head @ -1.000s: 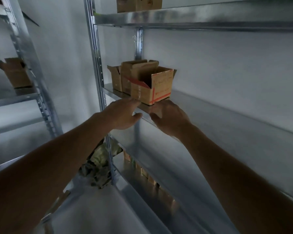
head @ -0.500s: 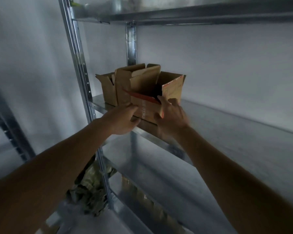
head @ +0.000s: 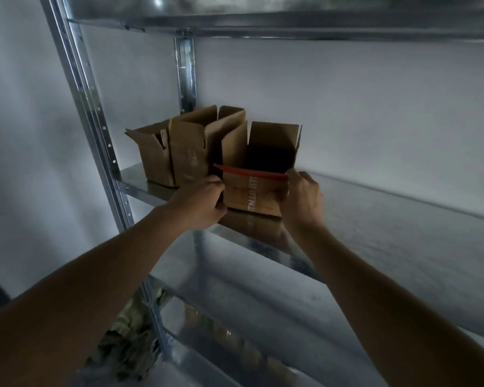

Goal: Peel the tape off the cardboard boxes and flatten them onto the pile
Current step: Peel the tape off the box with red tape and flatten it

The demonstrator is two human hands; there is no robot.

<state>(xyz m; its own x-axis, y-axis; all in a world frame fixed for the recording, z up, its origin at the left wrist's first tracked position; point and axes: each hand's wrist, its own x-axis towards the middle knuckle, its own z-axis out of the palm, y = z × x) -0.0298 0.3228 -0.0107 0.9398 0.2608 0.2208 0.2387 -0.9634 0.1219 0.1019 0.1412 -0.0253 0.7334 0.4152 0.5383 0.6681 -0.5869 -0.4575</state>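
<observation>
Where the metal shelf (head: 375, 219) meets its left upright post (head: 95, 129), two open cardboard boxes (head: 176, 155) stand side by side, and just right of them sits the red-taped box (head: 252, 196), flaps up. The left hand (head: 199, 202) grips its left corner with curled fingers; the right hand (head: 301, 199) pinches its right edge beside the red tape (head: 249, 172).
</observation>
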